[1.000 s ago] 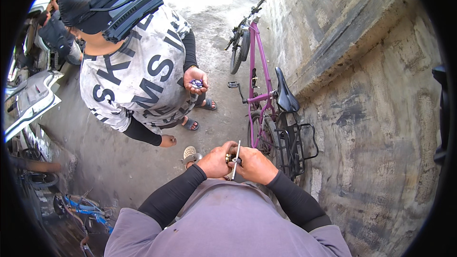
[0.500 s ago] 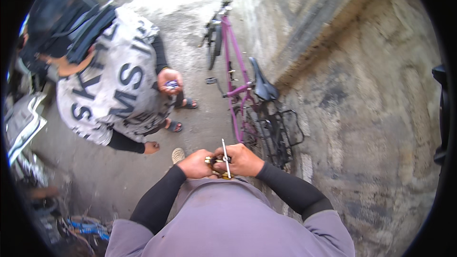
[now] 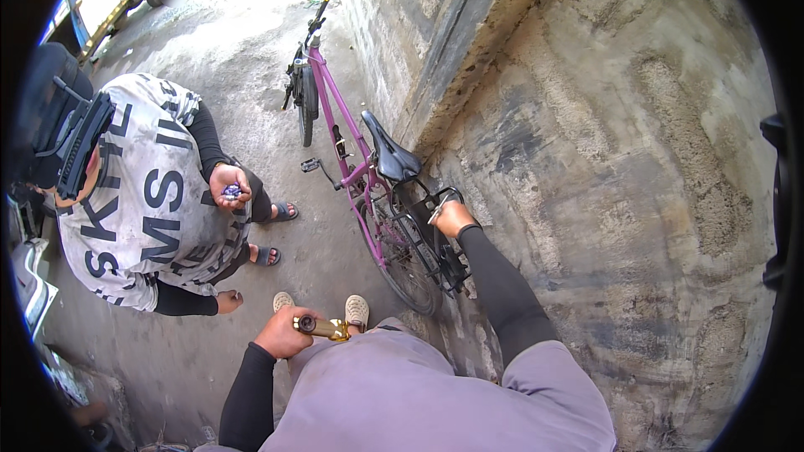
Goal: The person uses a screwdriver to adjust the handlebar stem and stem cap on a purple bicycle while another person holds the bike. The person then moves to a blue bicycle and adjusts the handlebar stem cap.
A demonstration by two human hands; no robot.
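My left hand (image 3: 283,335) is closed around a gold metal part (image 3: 320,327), tube-like with a dark round opening at one end, held in front of my waist. My right arm is stretched out to the right. My right hand (image 3: 453,218) is closed on a slim silver tool (image 3: 435,214), of which only a short piece shows; its exact kind is not clear. That hand is over the black rear rack (image 3: 430,238) of a purple bicycle (image 3: 342,105); I cannot tell whether it touches the rack.
On the left stands a person in a black cap and printed shirt (image 3: 159,192), an open palm (image 3: 229,187) holding small purplish and silver pieces. The bicycle's black saddle (image 3: 392,151) is near a rough concrete wall (image 3: 603,167). At the far left is a vehicle (image 3: 109,0).
My hands have parted: the right moved out to the bicycle's rack with the silver tool, the left moved leftward and down with the gold part. The view has shifted, too.
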